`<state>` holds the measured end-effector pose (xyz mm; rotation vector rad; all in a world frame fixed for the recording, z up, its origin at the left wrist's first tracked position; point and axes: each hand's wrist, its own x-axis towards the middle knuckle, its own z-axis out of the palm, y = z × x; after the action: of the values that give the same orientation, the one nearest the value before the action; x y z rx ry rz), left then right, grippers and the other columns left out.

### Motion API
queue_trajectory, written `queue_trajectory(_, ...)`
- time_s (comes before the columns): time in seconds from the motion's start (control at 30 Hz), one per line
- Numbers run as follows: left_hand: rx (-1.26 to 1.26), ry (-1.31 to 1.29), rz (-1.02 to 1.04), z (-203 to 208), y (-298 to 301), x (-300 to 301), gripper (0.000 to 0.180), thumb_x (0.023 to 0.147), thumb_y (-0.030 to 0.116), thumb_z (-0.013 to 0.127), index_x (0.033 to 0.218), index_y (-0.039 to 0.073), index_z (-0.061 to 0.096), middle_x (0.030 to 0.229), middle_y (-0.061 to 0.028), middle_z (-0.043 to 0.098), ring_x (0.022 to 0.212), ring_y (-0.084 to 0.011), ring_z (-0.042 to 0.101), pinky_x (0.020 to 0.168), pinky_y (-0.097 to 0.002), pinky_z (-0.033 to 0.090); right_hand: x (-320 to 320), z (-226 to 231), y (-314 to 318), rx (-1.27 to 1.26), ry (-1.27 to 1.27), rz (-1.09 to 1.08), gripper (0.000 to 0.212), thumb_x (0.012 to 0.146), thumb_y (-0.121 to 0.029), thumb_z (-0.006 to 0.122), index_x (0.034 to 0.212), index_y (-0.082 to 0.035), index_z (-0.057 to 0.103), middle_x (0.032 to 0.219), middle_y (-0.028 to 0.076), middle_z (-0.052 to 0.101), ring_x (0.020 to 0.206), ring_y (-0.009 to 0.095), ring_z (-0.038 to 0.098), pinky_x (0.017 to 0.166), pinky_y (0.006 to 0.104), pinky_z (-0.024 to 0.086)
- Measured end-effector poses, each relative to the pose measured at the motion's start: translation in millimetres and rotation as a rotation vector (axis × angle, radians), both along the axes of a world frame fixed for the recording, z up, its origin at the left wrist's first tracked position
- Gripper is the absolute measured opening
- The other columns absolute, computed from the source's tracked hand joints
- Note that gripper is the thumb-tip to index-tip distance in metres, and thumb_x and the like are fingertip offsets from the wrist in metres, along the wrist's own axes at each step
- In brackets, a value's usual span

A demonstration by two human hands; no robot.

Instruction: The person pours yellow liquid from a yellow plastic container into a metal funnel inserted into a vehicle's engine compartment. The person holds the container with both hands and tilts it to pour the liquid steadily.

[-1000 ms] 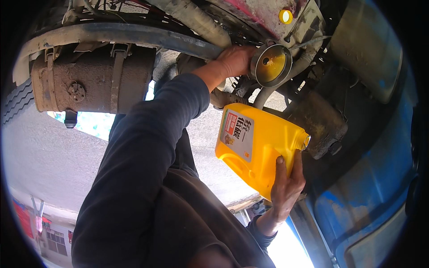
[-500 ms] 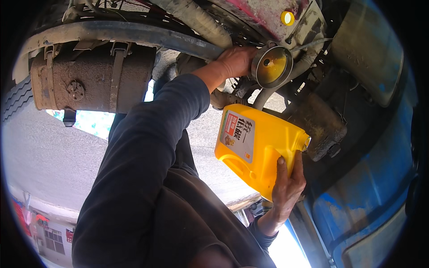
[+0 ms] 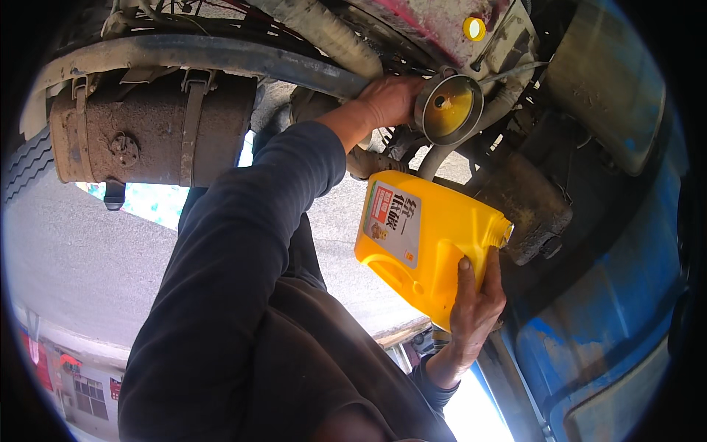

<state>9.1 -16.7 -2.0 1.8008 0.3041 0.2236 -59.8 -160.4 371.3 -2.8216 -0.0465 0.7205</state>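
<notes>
My left hand [image 3: 394, 102] reaches up among the vehicle parts and is closed at the left side of a round metal funnel [image 3: 477, 118]; its fingertips are hidden. Yellow-amber liquid coats the inside of the funnel around a dark hole. Below and to the right, my right hand [image 3: 475, 306] grips a yellow plastic jug [image 3: 449, 228] near its open neck, thumb and fingers on its side. The jug lies tilted, neck toward the right, apart from the funnel. Nothing is seen flowing from it.
A yellow ring-shaped cap [image 3: 473, 29] sits on a pinkish-red painted part at the top. A rusty strapped tank [image 3: 140, 136] hangs at the left below a long curved pipe [image 3: 184, 53]. Blue bodywork [image 3: 589, 324] fills the right side. Grey pavement [image 3: 88, 265] shows beyond.
</notes>
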Motion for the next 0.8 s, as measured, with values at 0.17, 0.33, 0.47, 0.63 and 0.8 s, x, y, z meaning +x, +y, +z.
queue_trajectory(0.17, 0.009, -0.042, 0.023, 1.5, 1.5, -1.2, 0.032, 0.090, 0.026, 0.073, 0.118, 0.014, 0.067, 0.111, -0.0150, 0.075, 0.102, -0.0418, 0.070, 0.086, -0.0495, 0.059, 0.0, -2.3, 0.4, 0.010, -0.037, 0.053, 0.059, 0.106, -0.033, 0.063, 0.150, 0.004, 0.054, 0.105, 0.016, 0.077, 0.088, 0.019, 0.075, 0.075, 0.0310, 0.060)
queue_trajectory(0.33, 0.009, -0.036, 0.035, 2.0, 0.6, -1.4, 0.031, 0.090, 0.026, 0.073, 0.118, 0.014, 0.068, 0.111, -0.0149, 0.075, 0.101, -0.0416, 0.070, 0.086, -0.0495, 0.059, -0.5, -3.3, 2.9, 0.010, -0.070, 0.074, 0.053, 0.106, -0.026, 0.063, 0.148, 0.005, 0.055, 0.100, 0.017, 0.077, 0.084, 0.018, 0.074, 0.072, 0.0306, 0.059)
queue_trajectory(0.47, 0.015, -0.040, 0.026, 1.7, 0.7, -1.8, 0.032, 0.090, 0.026, 0.073, 0.119, 0.014, 0.067, 0.113, -0.0147, 0.075, 0.102, -0.0409, 0.070, 0.087, -0.0492, 0.059, 1.2, 0.4, 5.1, 0.000, -0.019, 0.029, 0.062, 0.105, -0.038, 0.064, 0.151, 0.002, 0.054, 0.110, 0.015, 0.077, 0.092, 0.020, 0.075, 0.079, 0.0314, 0.060)
queue_trajectory(0.63, 0.019, -0.020, 0.003, 1.6, 1.5, -1.4, 0.035, 0.089, 0.027, 0.074, 0.121, 0.015, 0.067, 0.115, -0.0140, 0.075, 0.104, -0.0402, 0.070, 0.088, -0.0485, 0.059, 2.3, 1.8, 7.8, 0.007, 0.014, 0.006, 0.067, 0.106, -0.043, 0.065, 0.154, 0.001, 0.052, 0.115, 0.015, 0.077, 0.097, 0.021, 0.075, 0.083, 0.0321, 0.060)
queue_trajectory(0.8, 0.011, -0.033, 0.012, 2.3, 1.4, -1.9, 0.035, 0.090, 0.027, 0.074, 0.121, 0.014, 0.067, 0.114, -0.0142, 0.075, 0.104, -0.0404, 0.070, 0.088, -0.0486, 0.059, 1.6, 1.9, 7.1, -0.002, 0.006, 0.010, 0.067, 0.106, -0.043, 0.064, 0.154, 0.002, 0.051, 0.116, 0.015, 0.077, 0.099, 0.021, 0.074, 0.085, 0.0324, 0.060)
